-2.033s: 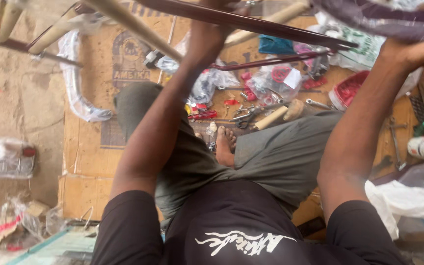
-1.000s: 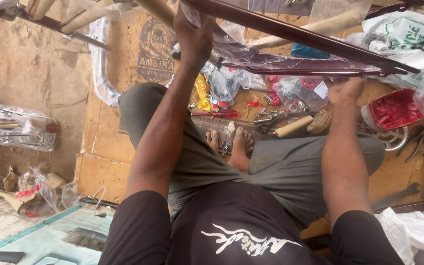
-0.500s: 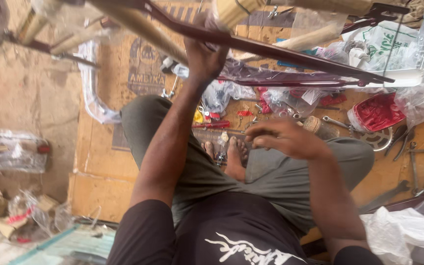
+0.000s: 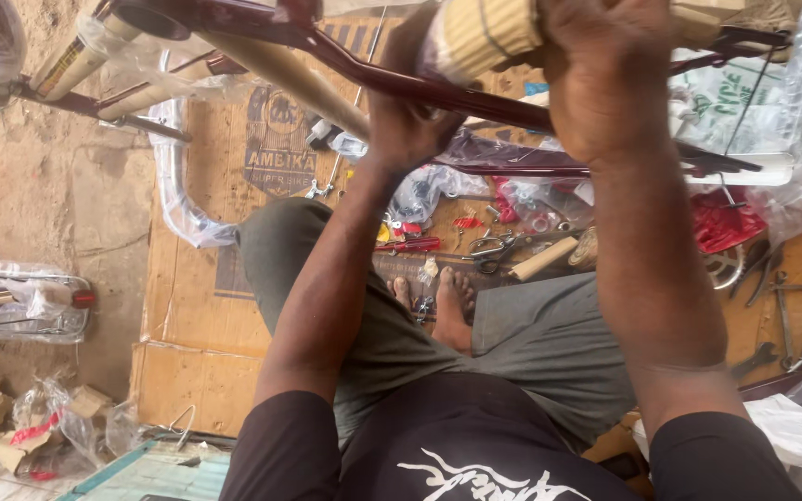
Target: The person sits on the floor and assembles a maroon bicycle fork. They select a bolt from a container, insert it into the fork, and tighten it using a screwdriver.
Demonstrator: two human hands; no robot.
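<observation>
Right hand [image 4: 610,79] has come up off the lap since half a second ago and now closes around the corrugated-cardboard-wrapped tube [image 4: 485,37] of the dark maroon metal bicycle frame [image 4: 401,83]. Left hand [image 4: 410,121] stays gripping the frame tube from below (both hands now steadying it overhead). Scissors [image 4: 494,250] lie on the cardboard sheet [image 4: 187,371] underneath.
</observation>
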